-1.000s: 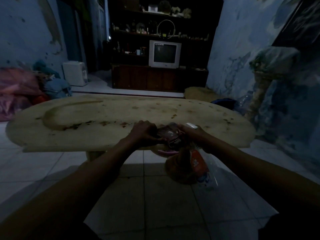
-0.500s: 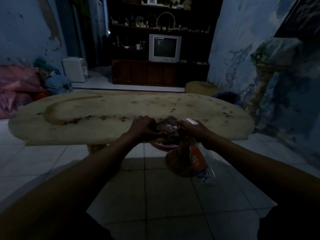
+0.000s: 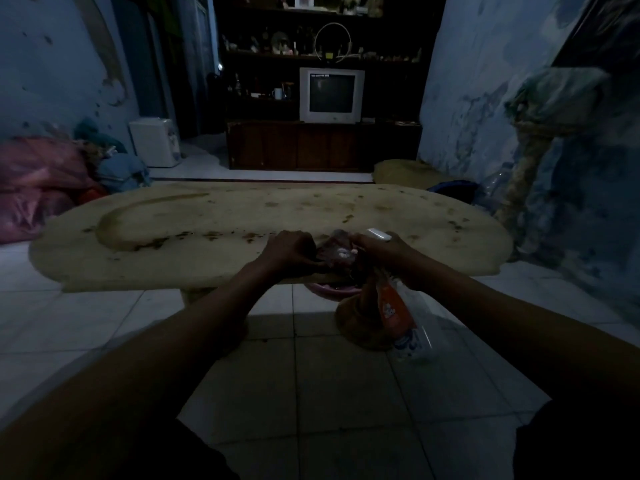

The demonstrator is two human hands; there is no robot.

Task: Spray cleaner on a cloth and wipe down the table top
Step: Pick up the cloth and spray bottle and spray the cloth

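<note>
Stained table top [image 3: 214,216] lies bare beyond both hands at its near edge.

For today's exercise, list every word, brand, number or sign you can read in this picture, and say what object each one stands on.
None can be read.
Spray bottle in the right hand: orange label with white lettering, too blurred to read.
Television: a faint line of text at the top left of the screen, too small to read.
Cloth and table top: no writing visible.

Spray bottle [image 3: 398,313] nozzle behind right hand [image 3: 377,252]
</note>
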